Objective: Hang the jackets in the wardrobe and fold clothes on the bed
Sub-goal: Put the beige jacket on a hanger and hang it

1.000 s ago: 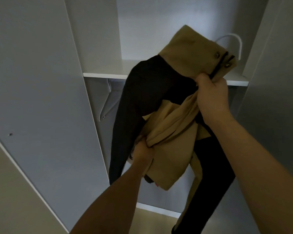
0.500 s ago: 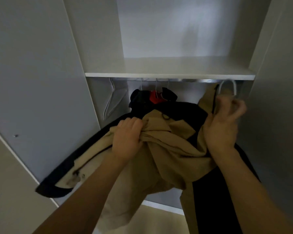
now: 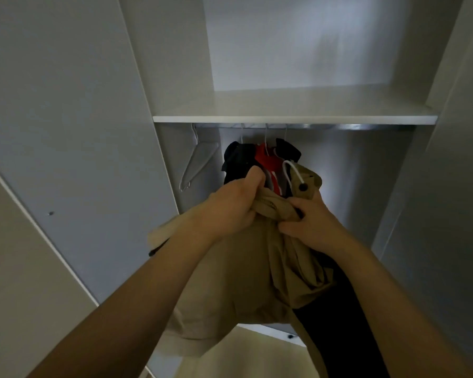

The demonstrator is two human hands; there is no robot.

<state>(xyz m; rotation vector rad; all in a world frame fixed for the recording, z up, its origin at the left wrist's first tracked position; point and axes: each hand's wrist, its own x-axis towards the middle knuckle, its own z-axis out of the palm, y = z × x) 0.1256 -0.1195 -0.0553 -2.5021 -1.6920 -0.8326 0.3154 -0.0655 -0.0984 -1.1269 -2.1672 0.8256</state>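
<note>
Both hands had drawn together since half a second earlier. Left hand (image 3: 231, 207) clenched a bunch of the tan jacket (image 3: 246, 271); right hand (image 3: 309, 223) pinched the same bunch just beside it. White hanger hook (image 3: 290, 170) stood above the collar, below the rail (image 3: 339, 127). Jacket hung in front of the open wardrobe (image 3: 292, 119), near dark and red garments (image 3: 268, 162) on the rail. One bare hanger (image 3: 198, 162) hung to the left.
</note>
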